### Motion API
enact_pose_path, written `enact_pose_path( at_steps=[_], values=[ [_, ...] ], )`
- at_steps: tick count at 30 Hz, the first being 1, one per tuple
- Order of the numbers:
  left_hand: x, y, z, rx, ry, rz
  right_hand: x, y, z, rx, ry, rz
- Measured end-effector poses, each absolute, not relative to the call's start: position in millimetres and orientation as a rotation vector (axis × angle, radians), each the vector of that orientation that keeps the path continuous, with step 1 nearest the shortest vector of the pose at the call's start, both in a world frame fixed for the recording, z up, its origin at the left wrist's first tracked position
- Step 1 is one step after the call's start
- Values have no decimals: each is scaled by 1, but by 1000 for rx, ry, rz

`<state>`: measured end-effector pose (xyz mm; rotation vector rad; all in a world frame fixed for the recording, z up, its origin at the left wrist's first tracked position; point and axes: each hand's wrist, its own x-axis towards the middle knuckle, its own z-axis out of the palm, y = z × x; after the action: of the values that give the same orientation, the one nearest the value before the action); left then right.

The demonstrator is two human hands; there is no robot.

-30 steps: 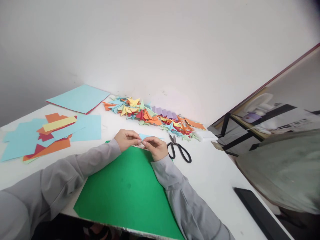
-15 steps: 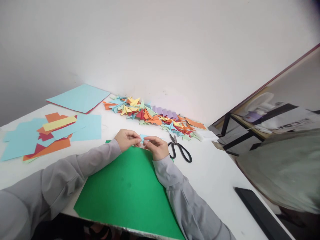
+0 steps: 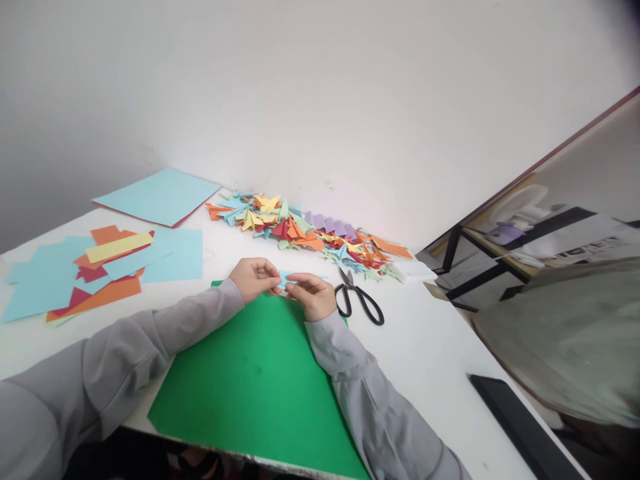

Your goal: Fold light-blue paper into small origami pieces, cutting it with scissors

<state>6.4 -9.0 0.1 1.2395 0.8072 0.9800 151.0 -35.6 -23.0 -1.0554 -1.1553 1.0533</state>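
Near edge, green sheet: lies flat on the white table, its near border overhanging the table edge; both grey sleeves rest across it.
Left hand: at the sheet's far corner, fingers closed in a pinch on the left end of the small light-blue paper.
Right hand: just right of the left hand, thumb and fingertips closed on the right end of the same piece.
Light-blue paper: held between the two hands, just above the green sheet's far corner; mostly hidden by fingers, so its fold state cannot be told.
Scissors: black, lying just right of the right hand, apart from it.
Left, mid-table: loose cut sheets in blue, orange, yellow, overlapping.
Far left: blue square sheet, flat.
Far, by the wall: row of folded paper shapes, many colours.
Risk (judgement): the piece is small and held only at its ends; uneven pinch pressure could skew a crease or tear it. A sleeve dragging could shift the overhanging green sheet off the table.
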Motion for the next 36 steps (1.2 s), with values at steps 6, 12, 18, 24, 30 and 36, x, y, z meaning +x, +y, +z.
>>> enact_pose_path(
  at_steps=[6,12,18,24,30,36],
  values=[
    [7,-8,1,1179,798,965,150,-38,-19,-1092,-1159,1035],
    [5,-6,1,1117,750,943,150,-38,-19,-1105,-1159,1024],
    [6,-7,-1,1158,757,935,149,-38,-18,-1099,-1171,1022],
    [8,-7,-4,1229,776,1001,150,-36,-24,-1006,-1143,1124],
    [7,-7,-4,1223,772,1009,149,-37,-23,-989,-1085,1184],
    [7,-7,-3,1230,769,1021,147,-40,-18,-1080,-1194,1051]
  ],
)
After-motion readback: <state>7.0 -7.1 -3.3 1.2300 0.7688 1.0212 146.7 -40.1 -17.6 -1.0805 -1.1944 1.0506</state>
